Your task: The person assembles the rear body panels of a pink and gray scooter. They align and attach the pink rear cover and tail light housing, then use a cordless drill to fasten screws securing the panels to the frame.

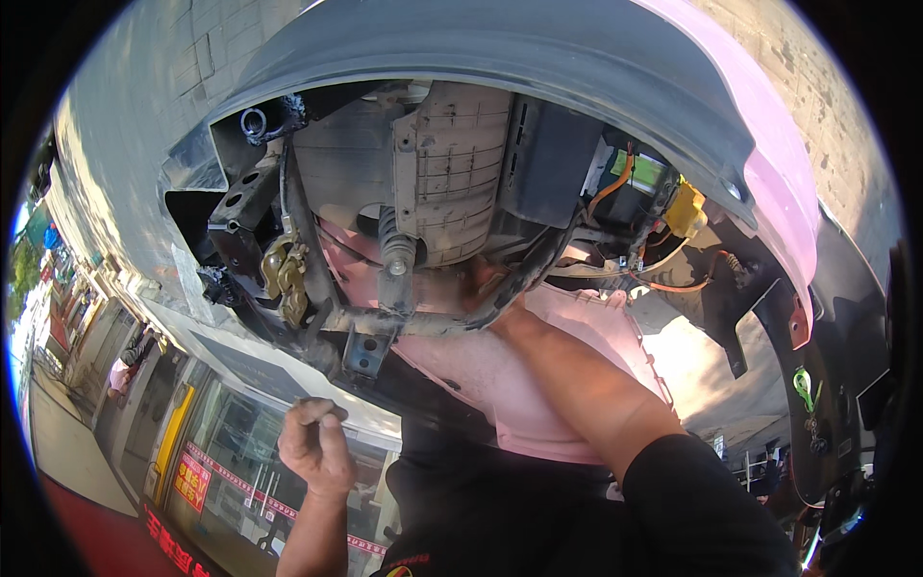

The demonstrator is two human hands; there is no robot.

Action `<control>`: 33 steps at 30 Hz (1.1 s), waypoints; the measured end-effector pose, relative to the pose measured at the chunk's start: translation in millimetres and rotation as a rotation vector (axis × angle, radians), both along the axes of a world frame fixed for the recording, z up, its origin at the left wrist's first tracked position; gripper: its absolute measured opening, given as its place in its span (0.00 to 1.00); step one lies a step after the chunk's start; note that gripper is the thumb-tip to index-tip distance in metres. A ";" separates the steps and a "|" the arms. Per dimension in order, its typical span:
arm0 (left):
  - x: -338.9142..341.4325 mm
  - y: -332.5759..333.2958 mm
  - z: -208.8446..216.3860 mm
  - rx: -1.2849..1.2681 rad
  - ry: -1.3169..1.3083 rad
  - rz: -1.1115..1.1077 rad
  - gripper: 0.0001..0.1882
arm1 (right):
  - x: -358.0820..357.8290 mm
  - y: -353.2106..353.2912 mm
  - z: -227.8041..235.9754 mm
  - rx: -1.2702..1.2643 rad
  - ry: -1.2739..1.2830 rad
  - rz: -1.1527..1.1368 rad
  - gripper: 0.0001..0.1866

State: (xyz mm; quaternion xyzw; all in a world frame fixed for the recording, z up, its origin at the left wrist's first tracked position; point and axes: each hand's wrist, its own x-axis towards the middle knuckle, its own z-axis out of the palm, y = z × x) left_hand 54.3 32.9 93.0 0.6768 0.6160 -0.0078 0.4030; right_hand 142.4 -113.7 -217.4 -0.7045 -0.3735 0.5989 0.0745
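My right arm reaches under a black frame tube (423,325) into the opened body of a pink scooter. In there my right hand (488,281) is in shadow near the ribbed rear mudguard (457,178) and the coil shock absorber (397,255). Its fingers are mostly hidden, so what they touch does not show. Below the frame, at the left, my left hand (319,447) is held up with its fingers curled and the thumb against them. Something small and dark seems to sit at those fingertips, too small to name.
Orange cables (678,286) and a yellow part (686,210) lie in the right of the opening. A brass-coloured latch (285,279) is fixed on the left. Pink panels (567,337) hang below the frame. Green-tagged keys (806,389) dangle at right. A glass shopfront (231,462) stands behind.
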 end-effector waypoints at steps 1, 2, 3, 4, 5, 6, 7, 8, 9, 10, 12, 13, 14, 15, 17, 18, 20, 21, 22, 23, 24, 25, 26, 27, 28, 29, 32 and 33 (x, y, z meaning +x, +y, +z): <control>-12.9 5.3 -10.1 -0.001 0.069 0.220 0.10 | 2.7 -0.5 0.2 0.043 -0.009 -0.073 0.16; -23.9 16.7 -24.6 -0.117 -0.036 0.522 0.13 | 4.5 -0.5 0.2 0.061 -0.008 -0.085 0.16; -32.7 26.6 -37.1 -0.232 -0.103 0.867 0.16 | 5.7 -0.7 0.7 0.078 -0.021 -0.090 0.16; -38.7 34.6 -47.6 -0.245 -0.240 0.896 0.17 | 6.1 -1.1 1.6 0.052 -0.004 -0.060 0.16; -41.7 45.1 -59.4 -0.243 -0.324 0.975 0.18 | 6.4 -0.7 1.9 0.075 -0.023 -0.090 0.16; -43.0 54.6 -65.2 -0.233 -0.393 0.971 0.19 | 6.2 -0.2 2.5 0.045 -0.013 -0.091 0.16; -43.6 62.1 -68.0 -0.223 -0.458 0.969 0.21 | 5.6 0.5 2.9 0.011 0.009 -0.084 0.16; -42.6 68.2 -70.5 -0.215 -0.538 0.918 0.22 | 5.2 1.3 3.1 0.042 -0.012 -0.107 0.16; -40.9 70.7 -72.6 -0.193 -0.642 0.830 0.24 | 5.0 2.3 2.7 0.071 -0.027 -0.127 0.16; -39.9 73.9 -71.6 -0.224 -0.654 0.835 0.25 | 4.8 2.9 2.7 0.032 -0.013 -0.108 0.16; -38.4 79.3 -75.8 -0.172 -0.526 0.752 0.22 | 5.0 3.5 2.0 0.033 0.034 -0.189 0.16; -38.2 81.9 -81.4 -0.174 -0.464 0.644 0.18 | 5.2 3.1 2.3 -0.015 0.072 -0.211 0.15; -38.9 85.3 -82.0 -0.156 -0.431 0.616 0.17 | 5.2 2.4 2.5 0.049 0.053 -0.218 0.15; -39.4 88.9 -84.0 -0.153 -0.389 0.606 0.16 | 5.0 1.6 2.5 0.091 0.026 -0.229 0.14; -41.1 90.2 -79.9 -0.117 -0.295 0.540 0.17 | 2.1 -2.1 2.9 0.125 -0.022 -0.229 0.13; -41.1 91.4 -78.8 -0.065 -0.195 0.555 0.17 | 0.1 -3.5 1.3 0.143 -0.054 -0.220 0.13; -39.1 88.7 -70.1 -0.082 -0.250 0.489 0.19 | -5.9 -7.1 -1.9 0.159 -0.017 -0.303 0.13; -37.2 85.4 -65.4 -0.067 -0.242 0.495 0.19 | -10.1 -9.2 -3.0 0.127 -0.033 -0.224 0.13; -34.3 84.0 -63.3 -0.053 -0.219 0.493 0.20 | -13.1 -9.8 -6.1 0.158 -0.088 -0.188 0.14; -31.2 82.2 -61.9 -0.038 -0.198 0.491 0.20 | -16.3 -10.5 -8.5 0.199 -0.160 -0.153 0.16; -28.2 81.0 -60.7 -0.030 -0.192 0.473 0.20 | -18.1 -11.0 -11.2 0.240 -0.222 -0.035 0.15; -25.4 80.4 -60.3 -0.026 -0.170 0.486 0.20 | -19.6 -11.0 -13.0 0.290 -0.297 0.080 0.15; -23.1 80.2 -59.1 -0.029 -0.161 0.479 0.20 | -18.8 -11.5 -14.1 0.272 -0.294 0.182 0.14; -21.3 80.4 -58.4 -0.011 -0.109 0.493 0.20 | -18.3 -11.2 -14.0 0.281 -0.272 0.112 0.14; -20.1 80.1 -58.1 -0.020 -0.155 0.478 0.20 | -15.2 -11.8 -13.1 0.223 -0.176 0.030 0.14; -19.5 79.7 -56.9 -0.012 -0.154 0.485 0.20 | -12.2 -11.9 -10.7 0.186 -0.093 -0.054 0.14; -20.2 78.1 -53.9 -0.019 -0.154 0.502 0.19 | -1.1 -10.9 0.2 0.075 0.016 -0.062 0.13; -20.5 77.8 -53.2 -0.022 -0.144 0.514 0.18 | 2.3 -9.2 4.0 0.058 0.016 -0.022 0.12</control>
